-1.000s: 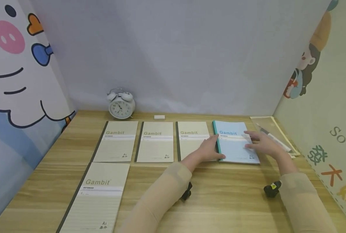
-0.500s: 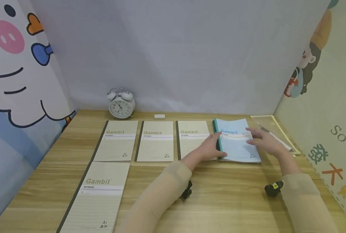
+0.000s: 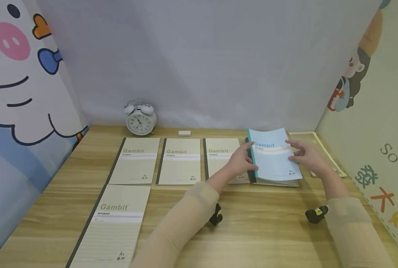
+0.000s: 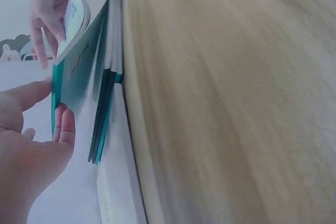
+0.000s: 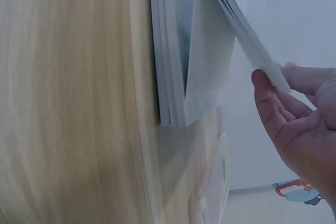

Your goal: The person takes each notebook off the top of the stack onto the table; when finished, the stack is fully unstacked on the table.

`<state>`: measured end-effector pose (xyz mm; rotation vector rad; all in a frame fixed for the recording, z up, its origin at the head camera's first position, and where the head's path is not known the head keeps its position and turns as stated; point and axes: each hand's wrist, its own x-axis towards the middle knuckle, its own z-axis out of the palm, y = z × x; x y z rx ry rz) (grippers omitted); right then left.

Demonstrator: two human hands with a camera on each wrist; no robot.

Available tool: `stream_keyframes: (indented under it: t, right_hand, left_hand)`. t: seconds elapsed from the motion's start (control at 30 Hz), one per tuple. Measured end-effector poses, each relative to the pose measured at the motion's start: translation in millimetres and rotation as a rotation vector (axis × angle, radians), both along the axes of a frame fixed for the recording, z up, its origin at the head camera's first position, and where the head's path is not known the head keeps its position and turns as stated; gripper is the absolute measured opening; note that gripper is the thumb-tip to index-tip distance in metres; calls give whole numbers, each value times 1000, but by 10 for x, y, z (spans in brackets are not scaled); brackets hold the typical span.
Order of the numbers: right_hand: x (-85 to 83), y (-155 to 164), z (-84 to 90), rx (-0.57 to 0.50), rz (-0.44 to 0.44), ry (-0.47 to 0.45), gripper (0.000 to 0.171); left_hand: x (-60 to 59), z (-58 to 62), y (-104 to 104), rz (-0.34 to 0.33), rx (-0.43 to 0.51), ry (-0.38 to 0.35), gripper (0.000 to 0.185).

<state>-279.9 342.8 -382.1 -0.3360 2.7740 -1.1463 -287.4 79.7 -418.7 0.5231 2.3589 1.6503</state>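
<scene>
Both hands hold a light blue Gambit notebook [image 3: 274,163] with a teal spine, raised and tilted over a stack of notebooks [image 4: 107,87] at the table's back right. My left hand [image 3: 240,162] pinches the spine side between thumb and fingers. At the opposite edge, my right hand [image 3: 308,158] pinches the pages and cover, as the right wrist view confirms. The lower stack [image 5: 167,72] still rests on the table, with dark and teal spines visible from the left wrist. A beige notebook [image 3: 220,147] lies left of the stack, partly covered by the left hand.
Two more beige notebooks [image 3: 179,167] continue the row leftward, and another beige notebook [image 3: 113,223] lies in front. Behind stand a white alarm clock [image 3: 141,123] and a small white block [image 3: 184,133]. A translucent pouch [image 3: 314,139] lies at right, near the wall.
The blue notebook has risen off the stack and shifted slightly back, first bowing, then lifting clear at the front. Both hands have moved up with it, exposing the dark-spined notebook below.
</scene>
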Motion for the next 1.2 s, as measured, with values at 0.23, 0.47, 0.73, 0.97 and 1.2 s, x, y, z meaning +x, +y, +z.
stream_keyframes:
  t: [0.23,0.47,0.73,0.97,1.2]
  right_hand:
    - [20,-48,69,-11,13,31,61]
    - [30,-129,118,-74,-1,-11,61]
    - [0,-199,183,-175,-5,-62,62]
    - [11,-302,323,-202,-67,25,60]
    - [106,-476,572,-127,-68,68,60]
  left_hand:
    - [-57,156,-59,26,187,-126,83]
    - [-64,303,-118,59,146,-53,82]
    - [-24,493,-247,3,257,-57,82]
    - [-20,679,-401,8,244,-33,81]
    - [41,938,-642,-5,209,19,77]
